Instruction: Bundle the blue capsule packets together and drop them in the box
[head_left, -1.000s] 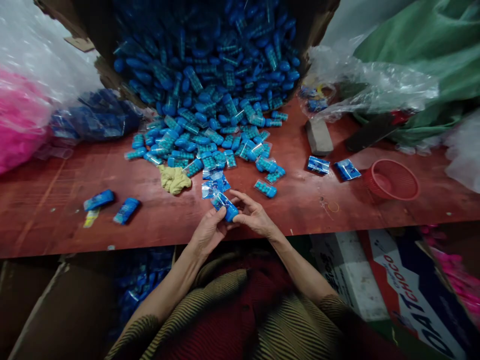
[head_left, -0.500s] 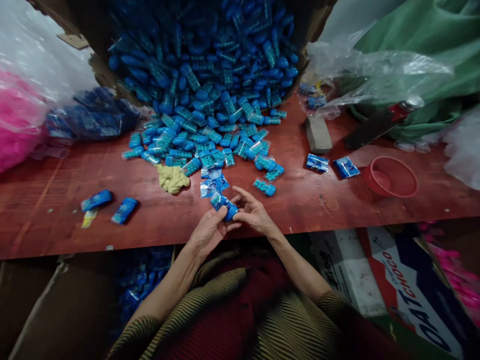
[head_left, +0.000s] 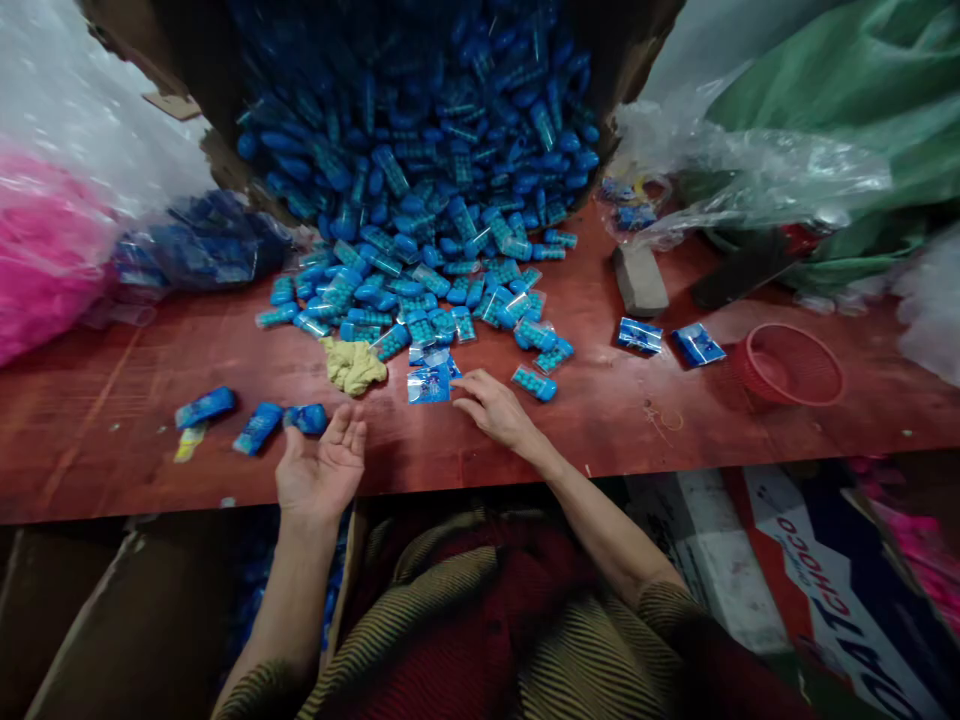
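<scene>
Wrapped bottle (head_left: 305, 419): on the red table (head_left: 420, 450), near two other wrapped bottles (head_left: 257, 428), at the thumb of the left hand (head_left: 321, 470); contact cannot be told.
State of left hand: palm up, fingers spread, nothing seen in its grasp.
State of right hand (head_left: 495, 412): thumb and forefinger parted, fingertips at the edge of flat blue sleeves (head_left: 428, 385); no hold visible.
Carton (head_left: 646, 45): mouth toward the person, clear bottles (head_left: 431, 280) with blue-green beads spilling out.
Clear bag (head_left: 206, 238): blue packets inside.
Yellow cloth (head_left: 352, 367): between left hand and clear bottles.
Red basket (head_left: 795, 335): far right, beside two blue packs (head_left: 698, 344).
</scene>
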